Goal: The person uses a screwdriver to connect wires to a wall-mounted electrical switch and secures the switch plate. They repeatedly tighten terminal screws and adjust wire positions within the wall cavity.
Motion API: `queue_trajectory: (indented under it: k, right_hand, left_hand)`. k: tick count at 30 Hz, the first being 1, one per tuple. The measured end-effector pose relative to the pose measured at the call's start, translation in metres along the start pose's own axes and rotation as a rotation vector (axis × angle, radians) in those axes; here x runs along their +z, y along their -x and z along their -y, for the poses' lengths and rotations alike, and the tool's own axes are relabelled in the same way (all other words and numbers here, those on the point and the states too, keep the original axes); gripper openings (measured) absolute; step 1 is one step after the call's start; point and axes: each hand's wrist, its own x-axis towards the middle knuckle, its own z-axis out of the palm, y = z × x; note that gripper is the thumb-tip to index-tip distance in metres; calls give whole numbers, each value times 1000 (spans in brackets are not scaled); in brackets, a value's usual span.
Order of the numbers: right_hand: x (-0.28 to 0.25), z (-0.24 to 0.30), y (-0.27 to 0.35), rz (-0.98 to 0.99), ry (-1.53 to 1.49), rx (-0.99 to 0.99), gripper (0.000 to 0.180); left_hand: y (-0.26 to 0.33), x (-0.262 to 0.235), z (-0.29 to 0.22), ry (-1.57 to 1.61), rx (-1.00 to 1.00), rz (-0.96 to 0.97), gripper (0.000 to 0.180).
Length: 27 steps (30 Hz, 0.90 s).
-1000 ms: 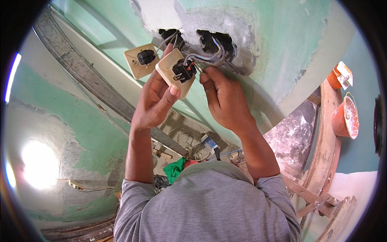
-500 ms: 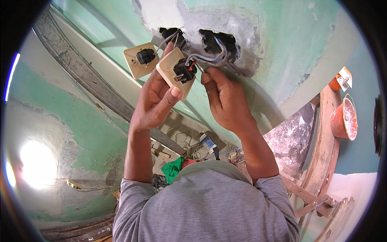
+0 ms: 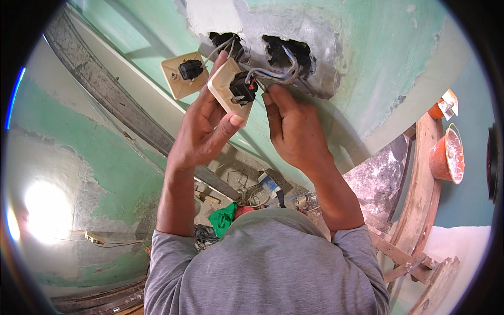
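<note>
My left hand (image 3: 198,137) grips a cream wall switch plate (image 3: 221,84) by its edges, thumb at the lower edge and fingers behind. Its back shows, with a black module (image 3: 243,90) fixed in the middle. Grey and blue wires (image 3: 283,79) run to that module from the right wall hole (image 3: 276,50). My right hand (image 3: 300,128) pinches a thin metal tool (image 3: 262,85) against the module's right side; most of the tool is hidden by the fingers. A second cream plate (image 3: 172,79) with a black module hangs by wires from the left wall hole (image 3: 218,40).
The wall (image 3: 378,58) is green with grey patched plaster round the holes. Wooden scaffold beams (image 3: 417,210) stand at the right, beside a red bucket (image 3: 443,160). Below lie a green bag (image 3: 223,218), a blue-and-white box (image 3: 269,184) and cables.
The held plate has shifted slightly right and up and turned a little more edge-on. The right hand stays at the module's side with the tool.
</note>
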Motion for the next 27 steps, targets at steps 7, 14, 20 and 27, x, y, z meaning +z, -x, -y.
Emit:
queue_trajectory:
  k: [7, 14, 20, 27]
  right_hand:
    - [-3, 0, 0, 16, 30, -38, 13]
    - [-3, -2, 0, 39, 71, -67, 16]
    - [-4, -3, 1, 64, 139, -89, 19]
    - [-6, -2, 0, 106, 178, -45, 19]
  left_hand:
    - [4, -2, 2, 46, -64, -5, 99]
    - [2, -4, 4, -46, -23, -4, 99]
    - [0, -1, -1, -52, -38, 12, 96]
    - [0, -1, 5, -63, -2, -12, 93]
